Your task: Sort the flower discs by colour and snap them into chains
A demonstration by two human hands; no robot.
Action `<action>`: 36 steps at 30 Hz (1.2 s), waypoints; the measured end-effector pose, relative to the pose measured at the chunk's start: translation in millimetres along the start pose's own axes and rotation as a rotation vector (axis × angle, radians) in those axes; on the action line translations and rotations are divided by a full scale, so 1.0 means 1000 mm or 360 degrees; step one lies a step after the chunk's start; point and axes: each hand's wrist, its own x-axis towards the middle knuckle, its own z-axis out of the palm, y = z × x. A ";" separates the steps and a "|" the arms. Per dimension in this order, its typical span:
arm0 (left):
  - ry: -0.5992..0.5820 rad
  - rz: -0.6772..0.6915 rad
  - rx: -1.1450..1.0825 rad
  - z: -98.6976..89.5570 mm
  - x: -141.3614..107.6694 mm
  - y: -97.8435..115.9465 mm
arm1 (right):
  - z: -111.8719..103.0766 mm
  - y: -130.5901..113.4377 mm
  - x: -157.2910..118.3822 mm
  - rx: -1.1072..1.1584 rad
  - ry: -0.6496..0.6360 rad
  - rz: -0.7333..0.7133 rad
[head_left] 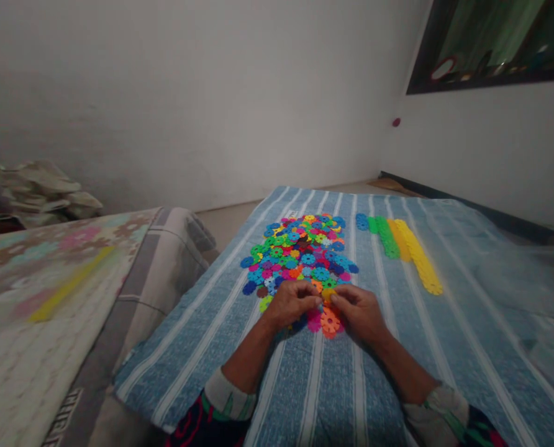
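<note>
Both of my hands meet over the near end of a pile of colourful notched plastic discs (277,252). My right hand (357,308) pinches a yellow-orange notched disc (328,295) between thumb and fingers. Right beside it, my left hand (296,304) is closed in a pinch, and whatever sits in its fingertips is too small and covered to name. Just below the fingers lie an orange disc (330,321) and a magenta disc (313,321). Part of the pile is hidden behind my left hand.
Right of the pile, discs lie in overlapping colour rows: blue (361,221), green (389,241), and yellow (421,261). A striped blue cloth (202,335) covers the table. Clear plastic (528,279) lies at right. A patterned bed (39,372) stands at left, with walls behind.
</note>
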 end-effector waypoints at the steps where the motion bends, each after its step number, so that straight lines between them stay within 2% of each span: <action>1: 0.0097 0.0023 0.0055 -0.002 0.001 -0.001 | -0.003 0.003 0.002 0.0058 0.0067 0.0046; 6: 0.0797 0.0172 0.0671 -0.023 0.008 -0.010 | -0.016 0.007 0.012 0.0148 0.0447 0.0192; 8: 0.0898 0.0214 0.0961 -0.029 0.009 -0.011 | -0.017 0.006 0.013 0.0130 0.0481 0.0206; 11: 0.0721 0.0176 0.1348 -0.027 0.007 -0.008 | -0.015 0.005 0.012 0.0121 0.0450 0.0215; 14: 0.0425 0.0089 0.1660 -0.014 0.002 0.000 | -0.014 0.005 0.010 0.0113 0.0416 0.0232; 16: 0.0338 0.0040 0.1783 -0.008 0.000 0.004 | -0.014 0.005 0.010 0.0091 0.0415 0.0241; 19: 0.0447 -0.0007 0.1823 -0.011 0.000 0.005 | -0.015 0.003 0.009 0.0072 0.0414 0.0250; 23: 0.0839 -0.0087 0.1743 -0.030 0.004 -0.004 | -0.013 0.002 0.009 0.0087 0.0383 0.0266; 25: 0.0937 -0.0140 0.1702 -0.038 0.005 -0.007 | -0.013 0.004 0.009 0.0101 0.0367 0.0283; 28: 0.0867 -0.0151 0.1677 -0.037 0.005 -0.007 | -0.013 0.007 0.009 0.0150 0.0351 0.0307; 33: 0.0509 -0.0059 0.1745 -0.014 0.003 -0.002 | -0.014 0.011 0.009 0.0152 0.0354 0.0305; 36: 0.0430 0.0006 0.1767 -0.006 0.002 -0.001 | -0.014 0.013 0.010 0.0144 0.0360 0.0305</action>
